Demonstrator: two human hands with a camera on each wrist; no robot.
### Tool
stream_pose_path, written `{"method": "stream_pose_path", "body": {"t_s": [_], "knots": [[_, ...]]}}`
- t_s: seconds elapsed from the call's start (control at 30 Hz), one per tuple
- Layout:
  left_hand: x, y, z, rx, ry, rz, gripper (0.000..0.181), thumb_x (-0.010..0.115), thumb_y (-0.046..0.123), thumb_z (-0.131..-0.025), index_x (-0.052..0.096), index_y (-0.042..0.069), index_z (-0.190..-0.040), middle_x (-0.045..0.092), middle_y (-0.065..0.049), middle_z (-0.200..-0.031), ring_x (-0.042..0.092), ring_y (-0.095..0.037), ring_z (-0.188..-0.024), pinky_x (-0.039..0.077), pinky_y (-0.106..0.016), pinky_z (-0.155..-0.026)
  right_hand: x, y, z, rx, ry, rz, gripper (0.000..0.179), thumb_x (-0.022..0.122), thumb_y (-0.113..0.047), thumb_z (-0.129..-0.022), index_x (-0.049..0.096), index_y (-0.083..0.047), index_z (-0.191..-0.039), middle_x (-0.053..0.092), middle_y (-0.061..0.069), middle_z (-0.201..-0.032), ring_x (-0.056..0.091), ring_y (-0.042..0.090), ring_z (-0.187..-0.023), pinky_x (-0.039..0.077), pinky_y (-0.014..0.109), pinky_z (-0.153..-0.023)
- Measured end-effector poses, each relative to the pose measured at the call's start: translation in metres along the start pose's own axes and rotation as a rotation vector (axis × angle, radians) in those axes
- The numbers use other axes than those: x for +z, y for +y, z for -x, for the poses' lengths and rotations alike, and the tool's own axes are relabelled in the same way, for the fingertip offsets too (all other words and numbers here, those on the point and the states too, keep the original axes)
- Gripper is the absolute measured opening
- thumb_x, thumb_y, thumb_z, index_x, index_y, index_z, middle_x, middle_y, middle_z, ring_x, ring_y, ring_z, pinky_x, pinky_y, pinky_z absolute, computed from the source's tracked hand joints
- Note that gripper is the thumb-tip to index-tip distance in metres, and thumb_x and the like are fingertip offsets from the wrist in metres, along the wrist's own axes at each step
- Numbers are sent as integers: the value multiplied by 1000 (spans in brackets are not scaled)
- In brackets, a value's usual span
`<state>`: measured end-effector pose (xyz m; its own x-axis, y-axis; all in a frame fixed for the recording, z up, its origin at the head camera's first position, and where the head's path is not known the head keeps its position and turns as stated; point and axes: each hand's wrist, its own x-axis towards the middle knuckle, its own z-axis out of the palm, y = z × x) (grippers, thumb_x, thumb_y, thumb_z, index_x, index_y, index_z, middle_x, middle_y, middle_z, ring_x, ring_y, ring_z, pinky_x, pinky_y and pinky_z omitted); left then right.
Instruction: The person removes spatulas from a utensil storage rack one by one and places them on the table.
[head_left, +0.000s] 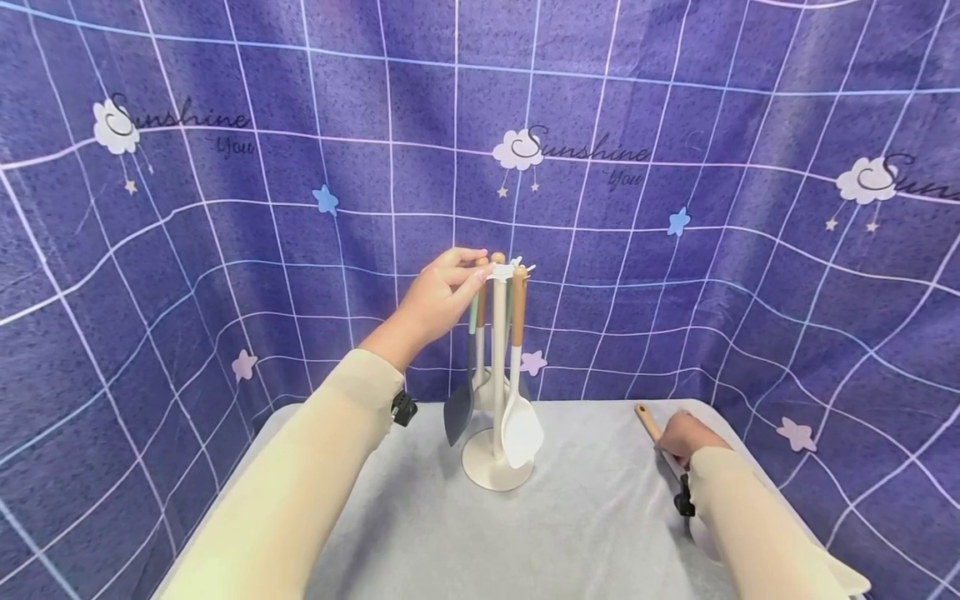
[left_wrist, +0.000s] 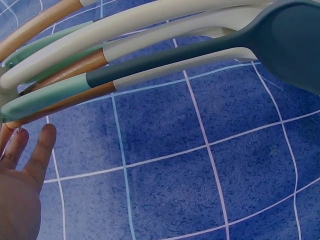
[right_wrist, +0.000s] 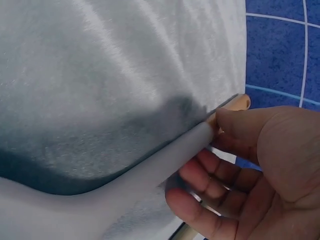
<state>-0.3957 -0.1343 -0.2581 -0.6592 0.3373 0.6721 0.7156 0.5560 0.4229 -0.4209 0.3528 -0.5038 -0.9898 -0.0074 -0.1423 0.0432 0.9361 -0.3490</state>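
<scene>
A cream utensil rack (head_left: 499, 358) stands upright on its round base, hung with several kitchen utensils. Among them are a white turner (head_left: 522, 429) with a wooden handle and a dark turner (head_left: 459, 412) with a green handle. At the rack's top, my left hand (head_left: 442, 292) pinches the hook ring beside the handle ends. The left wrist view shows two fingers of the left hand (left_wrist: 22, 185) below the handles. Far right, my right hand (head_left: 688, 437) pinches a white kitchen utensil (right_wrist: 165, 160) near its wooden handle. My forearm partly hides its head.
A grey cloth covers the table (head_left: 420, 533). Behind and beside it hangs a blue gridded curtain (head_left: 420, 183). A pale pointed piece (head_left: 847, 575) shows beyond the right sleeve, its kind unclear. Part of another object (right_wrist: 185, 232) lies under the right fingers.
</scene>
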Motion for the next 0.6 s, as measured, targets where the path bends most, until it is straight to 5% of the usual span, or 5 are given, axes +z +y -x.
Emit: {"method": "stream_pose_path", "body": {"t_s": [0.2, 0.4, 0.53, 0.6], "knots": [[1, 1, 0, -16, -4, 1, 38, 59, 33, -118, 80, 13, -142, 66, -7, -162, 58, -32, -155, 45, -52, -132, -19, -14, -1, 28, 6, 11, 29, 70, -18, -94, 72, -7, -67, 69, 6, -65, 62, 16, -57, 49, 27, -56], [0, 2, 2, -47, -28, 11, 42, 56, 38, -119, 79, 14, -144, 62, -3, -167, 55, -30, -159, 44, -54, -133, -41, -51, -7, -91, 91, 60, 40, 67, -26, -103, 64, -14, -66, 71, 8, -71, 72, 30, -72, 61, 44, -71], [1, 2, 2, -35, -6, 39, 39, 59, 32, -118, 80, 10, -141, 64, -6, -164, 57, -30, -157, 45, -50, -133, -55, -88, -5, -181, 155, 59, 34, 69, -29, -107, 81, -3, -90, 82, 16, -98, 77, 35, -91, 64, 56, -92], [2, 2, 2, -30, 2, 43, 38, 60, 31, -118, 81, 9, -140, 65, -6, -163, 58, -30, -156, 45, -50, -133, -63, -106, -3, -234, 182, 30, 34, 69, -30, -109, 84, 0, -105, 84, 18, -107, 78, 34, -92, 64, 57, -93]]}}
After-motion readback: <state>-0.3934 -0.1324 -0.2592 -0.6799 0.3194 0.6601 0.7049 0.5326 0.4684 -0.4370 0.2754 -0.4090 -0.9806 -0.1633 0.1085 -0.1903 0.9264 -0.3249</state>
